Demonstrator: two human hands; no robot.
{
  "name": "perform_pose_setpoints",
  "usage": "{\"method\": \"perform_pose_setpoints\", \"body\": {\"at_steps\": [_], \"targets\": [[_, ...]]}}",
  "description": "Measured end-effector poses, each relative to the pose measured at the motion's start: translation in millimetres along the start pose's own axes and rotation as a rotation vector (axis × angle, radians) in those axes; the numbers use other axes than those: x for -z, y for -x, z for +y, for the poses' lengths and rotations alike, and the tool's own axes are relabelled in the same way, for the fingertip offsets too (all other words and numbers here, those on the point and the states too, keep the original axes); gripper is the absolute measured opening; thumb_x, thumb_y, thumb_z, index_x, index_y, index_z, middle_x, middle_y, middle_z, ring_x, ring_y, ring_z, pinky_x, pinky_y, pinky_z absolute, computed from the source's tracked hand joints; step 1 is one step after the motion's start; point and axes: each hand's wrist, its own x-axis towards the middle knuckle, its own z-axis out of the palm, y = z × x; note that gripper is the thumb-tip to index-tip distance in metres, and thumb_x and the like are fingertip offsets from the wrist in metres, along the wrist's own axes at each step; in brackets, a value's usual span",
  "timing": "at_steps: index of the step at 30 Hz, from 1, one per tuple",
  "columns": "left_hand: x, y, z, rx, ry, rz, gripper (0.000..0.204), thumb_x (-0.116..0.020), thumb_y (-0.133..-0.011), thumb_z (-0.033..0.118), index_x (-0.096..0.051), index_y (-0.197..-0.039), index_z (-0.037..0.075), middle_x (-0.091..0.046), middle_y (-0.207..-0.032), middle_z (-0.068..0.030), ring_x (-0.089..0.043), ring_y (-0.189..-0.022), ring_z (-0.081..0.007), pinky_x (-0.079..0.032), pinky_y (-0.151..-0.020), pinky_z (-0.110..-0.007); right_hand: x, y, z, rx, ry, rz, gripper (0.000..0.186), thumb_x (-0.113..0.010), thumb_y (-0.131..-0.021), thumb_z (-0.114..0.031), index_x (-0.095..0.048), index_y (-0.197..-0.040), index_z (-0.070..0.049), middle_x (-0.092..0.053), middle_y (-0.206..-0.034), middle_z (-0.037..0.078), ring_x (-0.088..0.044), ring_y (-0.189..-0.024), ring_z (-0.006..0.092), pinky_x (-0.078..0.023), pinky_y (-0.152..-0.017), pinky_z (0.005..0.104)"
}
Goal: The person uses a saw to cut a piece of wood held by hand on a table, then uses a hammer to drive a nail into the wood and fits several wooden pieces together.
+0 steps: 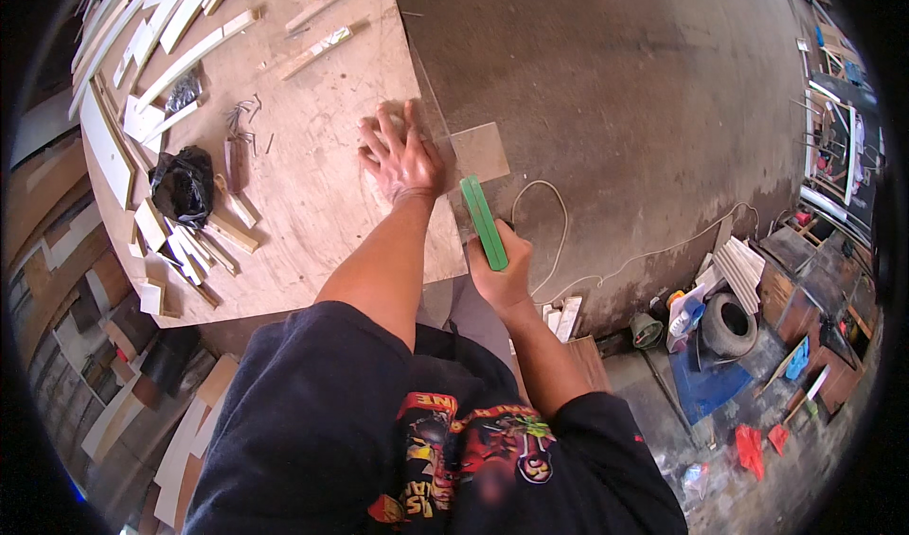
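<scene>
The person's left hand (pixel 402 161) is resting palm down near the right edge of the plywood sheet (pixel 312 170), its fingers spreading apart. Just right of that edge, the right hand (pixel 512 265) is gripping a green grooved bar-shaped tool (pixel 484 224), fingers curling around it, their tips mostly hidden. Open room is stretching far and right across the brown surface (pixel 644 109), where a pale cord (pixel 565 222) is looping. Timber strips (pixel 197 58) and a black plastic bag (pixel 184 185) are crowding the sheet's left.
</scene>
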Motion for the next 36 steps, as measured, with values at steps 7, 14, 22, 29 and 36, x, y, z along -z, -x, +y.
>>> {"method": "perform_pose_setpoints", "body": {"at_steps": [7,14,22,29,36], "targets": [[1,-1,-2,0.007,-0.015,-0.005,0.064,-0.054,-0.092,0.028,-0.043,-0.155,0.033,-0.025,-0.167,-0.0105,-0.015,-0.153,-0.0452,-0.02,-0.115,-0.066,4,31,11,0.08,-0.002,0.043,0.01,-0.068,-0.08,-0.001,-0.067,-0.09,0.0,-0.063,-0.072,0.021,-0.066,-0.063,0.038,-0.051,-0.058,0.0418],[0,-1,-5,0.009,0.012,-0.048,0.062,-0.052,-0.094,0.027,-0.043,-0.155,0.03,-0.022,-0.168,-0.0125,-0.012,-0.153,-0.0454,-0.018,-0.116,-0.067,15,55,-6,0.031,0.017,0.068,0.006,-0.068,-0.079,0.0,-0.063,-0.083,-0.001,-0.059,-0.068,0.02,-0.063,-0.06,0.0404,-0.047,-0.055,0.0409],[2,3,-4,0.022,-0.012,-0.066,0.064,-0.053,-0.094,0.028,-0.04,-0.156,0.035,-0.021,-0.168,-0.0093,-0.013,-0.154,-0.0446,-0.018,-0.116,-0.068,3,23,-4,0.041,0.0,0.085,0.012,-0.068,-0.08,-0.002,-0.056,-0.078,0.0,-0.055,-0.066,0.023,-0.06,-0.057,0.042,-0.044,-0.053,0.0404],[3,0,-1,0.022,-0.034,-0.069,0.061,-0.051,-0.096,0.03,-0.039,-0.156,0.037,-0.021,-0.168,-0.0074,-0.014,-0.154,-0.0438,-0.019,-0.118,-0.066,-15,-6,-12,-0.001,0.026,0.039,0.009,-0.069,-0.079,-0.001,-0.06,-0.08,-0.001,-0.057,-0.066,0.021,-0.063,-0.061,0.0419,-0.047,-0.053,0.0427],[5,-2,-1,0.054,-0.042,-0.108,0.062,-0.051,-0.096,0.03,-0.038,-0.157,0.037,-0.019,-0.169,-0.0074,-0.01,-0.155,-0.0443,-0.018,-0.117,-0.066,17,48,-9,0.008,-0.006,0.032,0.009,-0.067,-0.08,0.0,-0.058,-0.08,-0.001,-0.057,-0.067,0.021,-0.062,-0.06,0.0427,-0.046,-0.053,0.0423]]}}
